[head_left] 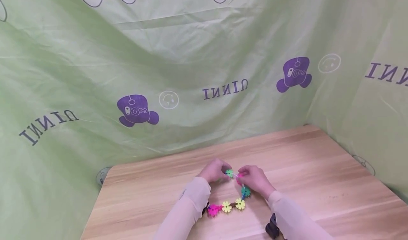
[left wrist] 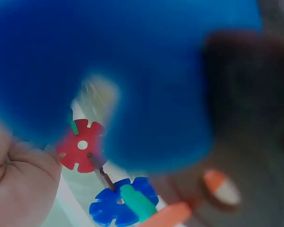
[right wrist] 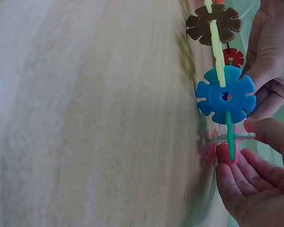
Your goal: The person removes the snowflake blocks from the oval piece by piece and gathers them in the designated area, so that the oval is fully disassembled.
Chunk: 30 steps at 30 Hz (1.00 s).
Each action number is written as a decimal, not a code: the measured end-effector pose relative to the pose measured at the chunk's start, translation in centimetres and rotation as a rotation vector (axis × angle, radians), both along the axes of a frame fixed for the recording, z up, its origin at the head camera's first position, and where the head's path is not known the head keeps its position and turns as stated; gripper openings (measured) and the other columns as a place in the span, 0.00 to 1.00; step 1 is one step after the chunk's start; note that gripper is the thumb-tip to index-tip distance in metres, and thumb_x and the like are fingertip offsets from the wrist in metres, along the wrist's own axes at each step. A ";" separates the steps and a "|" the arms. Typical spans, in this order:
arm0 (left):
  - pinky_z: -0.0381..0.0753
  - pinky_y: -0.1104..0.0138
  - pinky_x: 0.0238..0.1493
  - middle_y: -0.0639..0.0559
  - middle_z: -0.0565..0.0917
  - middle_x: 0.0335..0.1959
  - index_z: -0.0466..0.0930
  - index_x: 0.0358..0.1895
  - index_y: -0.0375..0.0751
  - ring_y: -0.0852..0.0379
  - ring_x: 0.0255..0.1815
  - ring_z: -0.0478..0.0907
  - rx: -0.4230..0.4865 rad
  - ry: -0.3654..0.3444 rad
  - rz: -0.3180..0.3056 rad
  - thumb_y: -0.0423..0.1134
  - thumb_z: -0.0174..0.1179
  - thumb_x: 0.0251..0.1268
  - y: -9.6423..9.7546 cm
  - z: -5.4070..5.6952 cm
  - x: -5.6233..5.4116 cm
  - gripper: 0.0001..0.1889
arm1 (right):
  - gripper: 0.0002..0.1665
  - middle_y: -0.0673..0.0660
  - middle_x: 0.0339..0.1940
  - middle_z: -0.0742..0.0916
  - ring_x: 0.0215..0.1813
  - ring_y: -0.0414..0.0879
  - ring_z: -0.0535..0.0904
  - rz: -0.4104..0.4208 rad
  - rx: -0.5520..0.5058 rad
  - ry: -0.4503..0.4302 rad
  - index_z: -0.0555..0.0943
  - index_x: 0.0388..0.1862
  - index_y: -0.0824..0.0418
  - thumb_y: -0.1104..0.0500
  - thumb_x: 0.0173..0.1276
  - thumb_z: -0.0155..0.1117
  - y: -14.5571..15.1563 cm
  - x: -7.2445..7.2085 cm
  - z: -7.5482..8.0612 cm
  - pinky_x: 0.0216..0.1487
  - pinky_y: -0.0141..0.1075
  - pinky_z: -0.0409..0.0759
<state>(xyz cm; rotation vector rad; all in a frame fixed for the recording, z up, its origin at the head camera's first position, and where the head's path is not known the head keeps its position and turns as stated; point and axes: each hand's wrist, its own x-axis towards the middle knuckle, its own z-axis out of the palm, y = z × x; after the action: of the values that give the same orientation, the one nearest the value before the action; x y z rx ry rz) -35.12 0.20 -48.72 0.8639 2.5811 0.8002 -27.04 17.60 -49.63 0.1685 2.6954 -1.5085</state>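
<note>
Currently, head view: both hands meet over the wood-grain counter [head_left: 143, 201], well in from its left and right edges and clear of the far edge. The left hand [head_left: 216, 171] has thumb and finger closed on a green disc [head_left: 229, 173]. The right hand [head_left: 255, 179], close beside it, pinches a pink disc [head_left: 239, 178] in a chain of slotted discs [head_left: 238, 201]. From that grip the chain bends down through a teal disc [head_left: 245, 191] to two yellow discs [head_left: 226, 207], then left to a magenta disc [head_left: 213, 210] beside the left sleeve [head_left: 191, 201]. Patterned green cloth [head_left: 178, 62] hangs past the far edge.

Left wrist view: a blurred blue shape [left wrist: 156, 123] fills the upper part (too near the lens to read). Below it, a red disc [left wrist: 71, 151] and a smaller-looking blue disc [left wrist: 104, 210] are linked by a brown piece [left wrist: 103, 176]. Left grip cannot be judged from this view.

Right wrist view: right thumb and fingertips nearly together at a white disc [right wrist: 248, 136], seen edge-on. Above it, the chain's bright blue disc [right wrist: 210, 99] leads to a brown disc [right wrist: 198, 27].
</note>
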 end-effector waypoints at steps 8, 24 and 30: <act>0.82 0.72 0.49 0.52 0.90 0.42 0.87 0.48 0.42 0.62 0.42 0.84 -0.019 0.085 -0.033 0.35 0.76 0.49 -0.2 -1.1 1.4 0.19 | 0.14 0.55 0.33 0.89 0.33 0.44 0.83 0.035 0.017 0.016 0.84 0.43 0.68 0.65 0.58 0.72 -0.7 0.6 -1.1 0.40 0.39 0.85; 0.79 0.78 0.44 0.58 0.89 0.41 0.88 0.48 0.47 0.69 0.38 0.80 -0.011 0.287 -0.073 0.41 0.73 0.56 -1.2 2.1 2.9 0.15 | 0.04 0.52 0.32 0.90 0.34 0.40 0.83 0.057 0.119 0.241 0.88 0.36 0.58 0.60 0.62 0.72 -1.0 1.2 0.3 0.44 0.39 0.84; 0.78 0.80 0.42 0.56 0.90 0.41 0.87 0.48 0.45 0.70 0.37 0.80 -0.002 0.294 -0.083 0.41 0.73 0.55 -1.7 2.3 3.5 0.16 | 0.04 0.53 0.33 0.90 0.34 0.40 0.83 0.056 0.108 0.270 0.88 0.35 0.59 0.61 0.61 0.72 -1.5 1.7 0.4 0.40 0.34 0.84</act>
<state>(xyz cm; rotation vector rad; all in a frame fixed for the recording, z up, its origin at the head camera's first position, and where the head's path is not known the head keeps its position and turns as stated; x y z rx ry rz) -31.62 -1.47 -46.41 1.1568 2.7712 0.6909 -25.35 16.14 -49.28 -0.1147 2.9619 -1.4664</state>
